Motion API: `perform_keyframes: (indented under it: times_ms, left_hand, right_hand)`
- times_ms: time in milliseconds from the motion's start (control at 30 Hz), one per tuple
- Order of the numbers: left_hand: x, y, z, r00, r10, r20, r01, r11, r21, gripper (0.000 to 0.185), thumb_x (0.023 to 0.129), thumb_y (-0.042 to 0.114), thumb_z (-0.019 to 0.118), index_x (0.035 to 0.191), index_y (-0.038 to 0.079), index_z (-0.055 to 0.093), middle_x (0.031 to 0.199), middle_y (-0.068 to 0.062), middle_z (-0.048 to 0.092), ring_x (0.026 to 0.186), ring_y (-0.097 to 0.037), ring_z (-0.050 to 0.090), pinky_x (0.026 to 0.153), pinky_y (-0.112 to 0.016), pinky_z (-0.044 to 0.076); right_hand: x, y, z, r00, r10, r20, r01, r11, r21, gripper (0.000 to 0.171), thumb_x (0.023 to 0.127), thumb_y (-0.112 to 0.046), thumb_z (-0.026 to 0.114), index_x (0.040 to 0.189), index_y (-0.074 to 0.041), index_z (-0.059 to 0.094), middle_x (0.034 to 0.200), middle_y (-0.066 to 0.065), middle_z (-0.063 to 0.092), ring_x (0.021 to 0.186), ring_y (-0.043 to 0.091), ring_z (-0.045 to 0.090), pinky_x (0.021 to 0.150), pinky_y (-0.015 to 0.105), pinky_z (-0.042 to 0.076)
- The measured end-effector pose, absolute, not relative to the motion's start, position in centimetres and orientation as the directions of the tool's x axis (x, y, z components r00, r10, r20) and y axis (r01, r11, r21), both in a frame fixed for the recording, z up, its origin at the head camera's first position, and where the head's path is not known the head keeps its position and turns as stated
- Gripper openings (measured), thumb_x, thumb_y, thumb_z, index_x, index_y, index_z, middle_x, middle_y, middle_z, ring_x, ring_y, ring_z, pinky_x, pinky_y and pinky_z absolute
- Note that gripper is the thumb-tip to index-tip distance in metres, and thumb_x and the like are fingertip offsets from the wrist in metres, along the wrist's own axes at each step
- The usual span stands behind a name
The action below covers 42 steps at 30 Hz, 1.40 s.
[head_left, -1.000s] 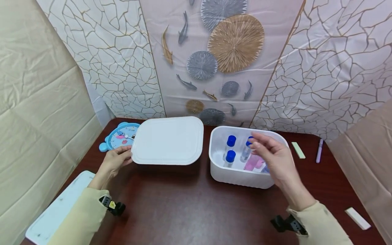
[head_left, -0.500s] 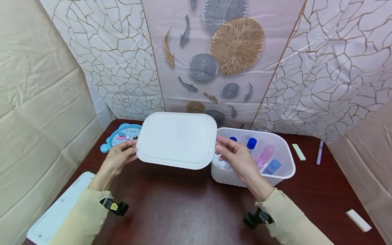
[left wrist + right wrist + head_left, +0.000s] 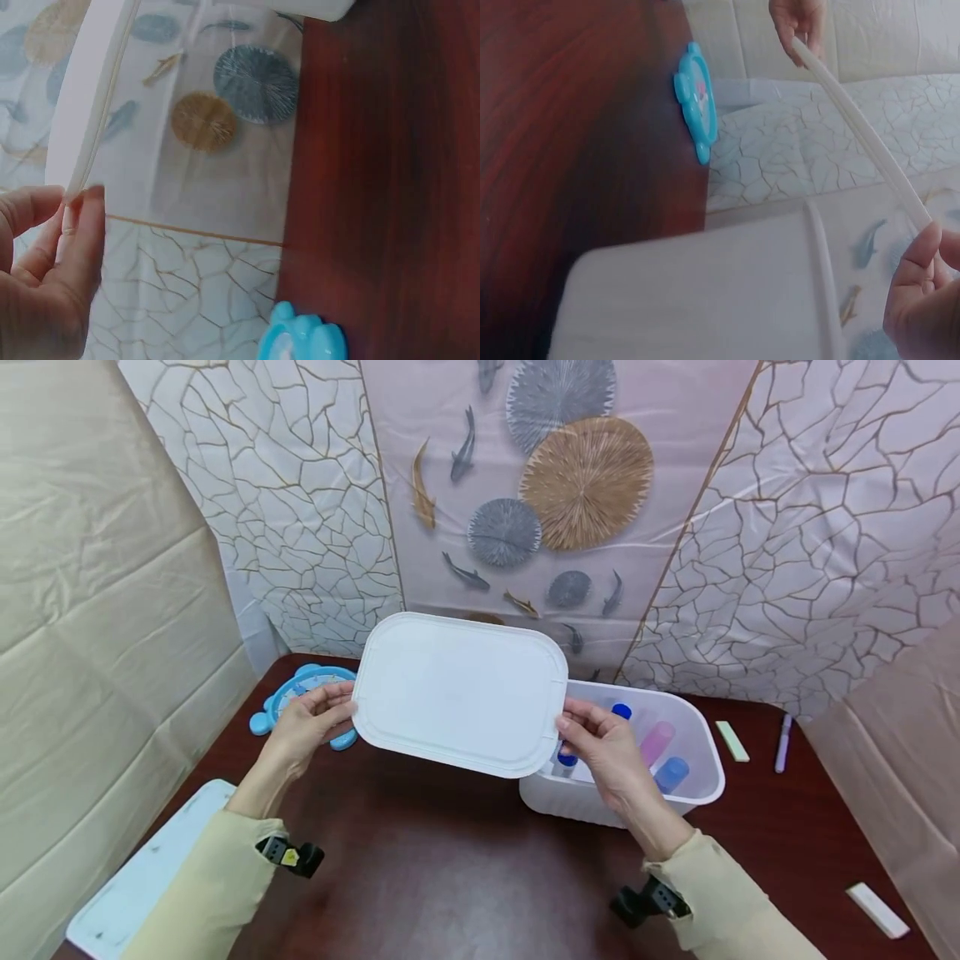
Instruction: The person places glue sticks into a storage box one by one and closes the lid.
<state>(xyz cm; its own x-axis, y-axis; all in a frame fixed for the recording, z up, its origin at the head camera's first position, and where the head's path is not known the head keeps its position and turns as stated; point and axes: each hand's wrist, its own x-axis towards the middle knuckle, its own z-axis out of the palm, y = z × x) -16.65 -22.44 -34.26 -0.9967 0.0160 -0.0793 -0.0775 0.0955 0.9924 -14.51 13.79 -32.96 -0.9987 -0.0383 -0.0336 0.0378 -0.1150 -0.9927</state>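
Observation:
A white rounded lid (image 3: 461, 693) is held in the air above the table, its right side tilted a little downward. My left hand (image 3: 303, 731) pinches its left edge between thumb and fingers, as the left wrist view also shows with the lid's rim (image 3: 97, 112). At the opposite edge my right hand (image 3: 603, 747) pinches the lid. Behind and below that hand stands a white bin (image 3: 585, 802), partly covered from view by the lid. Inside it are blue-capped bottles, a pink bottle (image 3: 657, 743) and a blue bottle (image 3: 671, 774).
A blue toy clock (image 3: 345, 739) lies behind my left hand. A white board (image 3: 153, 868) rests at the table's left edge. To the right are a pale green strip (image 3: 732, 741), a purple pen (image 3: 783, 743) and a white strip (image 3: 877, 910). Patterned cloth hangs behind the table.
My right hand came from over the bin to the lid's right edge and took hold of it. The lid then rose and shifted right, partly over the bin's left side in view.

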Motion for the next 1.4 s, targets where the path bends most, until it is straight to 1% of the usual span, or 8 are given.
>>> perform_keyframes:
  times_ms: [133, 200, 433, 700, 900, 1067, 1233, 1400]
  left_hand:
    - [-17.0, -21.2, -33.3, -1.000, -0.005, -0.027, -0.027, 0.203, 0.979, 0.053, 0.091, 0.029, 0.063, 0.134, 0.002, 0.050, 0.097, 0.012, 0.060, 0.089, -0.001, 0.060, 0.080, -0.016, 0.052]
    - [-17.3, -20.5, -32.9, -1.000, -0.013, 0.019, 0.015, 0.216, 0.976, 0.049, 0.090, 0.028, 0.063, 0.131, 0.002, 0.053, 0.094, 0.013, 0.060, 0.090, -0.002, 0.058, 0.078, -0.015, 0.051]
    - [-17.9, -17.6, -31.9, -0.985, -0.037, 0.169, 0.160, 0.168, 0.973, 0.038, 0.088, 0.020, 0.067, 0.118, -0.002, 0.062, 0.082, 0.015, 0.063, 0.081, -0.004, 0.058, 0.072, -0.016, 0.052]
    - [-18.4, -14.8, -30.9, -0.978, -0.008, 0.208, 0.207, 0.091, 0.974, 0.033, 0.091, 0.016, 0.064, 0.115, -0.005, 0.064, 0.082, 0.015, 0.067, 0.075, -0.002, 0.065, 0.069, -0.017, 0.055]
    - [-18.6, -13.1, -30.3, -0.982, 0.063, 0.181, 0.180, -0.018, 0.984, 0.034, 0.096, 0.014, 0.055, 0.122, -0.006, 0.059, 0.104, -0.003, 0.070, 0.084, -0.002, 0.066, 0.075, -0.020, 0.055]
    - [-18.7, -11.7, -30.5, -0.985, 0.093, 0.143, 0.141, -0.023, 0.990, 0.037, 0.096, 0.017, 0.056, 0.128, -0.001, 0.055, 0.131, -0.012, 0.056, 0.091, 0.000, 0.063, 0.078, -0.020, 0.055]
    - [-18.9, -10.5, -31.1, -0.989, 0.115, 0.097, 0.096, -0.013, 0.995, 0.042, 0.091, 0.011, 0.062, 0.131, 0.003, 0.054, 0.129, -0.015, 0.058, 0.092, -0.003, 0.063, 0.080, -0.025, 0.055]
    - [-19.3, -9.1, -32.1, -0.974, 0.212, 0.082, 0.085, 0.006, 0.996, 0.048, 0.088, 0.005, 0.065, 0.134, 0.004, 0.051, 0.126, -0.018, 0.059, 0.094, -0.008, 0.062, 0.085, -0.028, 0.054]
  right_hand:
    - [-14.3, 15.1, -32.4, -1.000, -0.008, 0.007, -0.006, -0.125, -0.992, 0.024, 0.090, -0.001, 0.059, 0.093, -0.023, 0.067, 0.082, -0.009, 0.061, 0.075, 0.004, 0.055, 0.064, 0.015, 0.051]
    - [-14.3, 15.8, -32.1, -0.999, 0.019, 0.045, -0.048, -0.135, -0.990, 0.025, 0.090, -0.001, 0.061, 0.090, -0.026, 0.067, 0.080, -0.008, 0.061, 0.073, 0.003, 0.055, 0.063, 0.015, 0.051]
    - [-14.2, 18.4, -31.1, -0.975, 0.127, 0.182, -0.195, -0.104, -0.975, 0.017, 0.086, -0.003, 0.066, 0.090, -0.019, 0.070, 0.080, -0.006, 0.065, 0.071, 0.004, 0.060, 0.064, 0.017, 0.055]
    - [-14.0, 20.7, -30.2, -0.928, 0.230, 0.293, -0.308, -0.031, -0.951, 0.010, 0.084, 0.001, 0.066, 0.090, -0.006, 0.071, 0.079, -0.002, 0.067, 0.069, 0.007, 0.067, 0.068, 0.019, 0.055]
    - [-14.0, 22.2, -30.2, -0.903, 0.278, 0.328, -0.317, 0.084, -0.945, 0.020, 0.085, -0.001, 0.067, 0.105, 0.002, 0.070, 0.086, -0.007, 0.070, 0.074, 0.004, 0.066, 0.069, 0.015, 0.054]
    - [-13.7, 23.7, -30.3, -0.937, 0.190, 0.295, -0.281, 0.097, -0.955, 0.034, 0.089, -0.007, 0.062, 0.123, -0.001, 0.061, 0.098, -0.016, 0.068, 0.082, -0.002, 0.065, 0.069, 0.013, 0.053]
    - [-13.7, 25.2, -30.9, -0.971, 0.129, 0.203, -0.186, 0.137, -0.973, 0.046, 0.092, -0.016, 0.061, 0.133, -0.001, 0.050, 0.104, -0.020, 0.064, 0.082, -0.004, 0.064, 0.068, 0.012, 0.053]
    - [-14.1, 27.1, -31.5, -0.985, 0.120, 0.126, -0.077, 0.349, -0.934, 0.057, 0.091, -0.025, 0.062, 0.138, 0.002, 0.042, 0.117, -0.012, 0.060, 0.084, -0.010, 0.059, 0.069, 0.010, 0.051]
